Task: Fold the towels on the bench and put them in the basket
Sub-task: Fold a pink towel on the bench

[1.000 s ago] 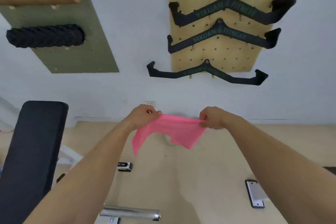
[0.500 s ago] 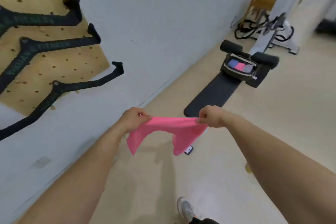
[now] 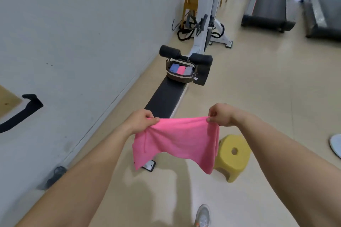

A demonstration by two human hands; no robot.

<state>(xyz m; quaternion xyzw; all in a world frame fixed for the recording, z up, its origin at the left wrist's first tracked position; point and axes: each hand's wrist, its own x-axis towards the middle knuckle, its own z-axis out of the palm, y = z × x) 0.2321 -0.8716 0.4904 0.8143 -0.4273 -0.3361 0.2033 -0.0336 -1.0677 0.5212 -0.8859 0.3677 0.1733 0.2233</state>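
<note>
Left hand [image 3: 140,121], right hand [image 3: 219,114] each pinch top corner of towel [image 3: 177,140]; cloth hangs slack below fingers [image 3: 152,120]. Bench [image 3: 166,97], basket [image 3: 180,77] well beyond fingertips. Best: pull edge taut, match corners, then fold.

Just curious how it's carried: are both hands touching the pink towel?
Touching. The head view shows the left hand and the right hand each pinching a top corner of the pink towel.
</note>
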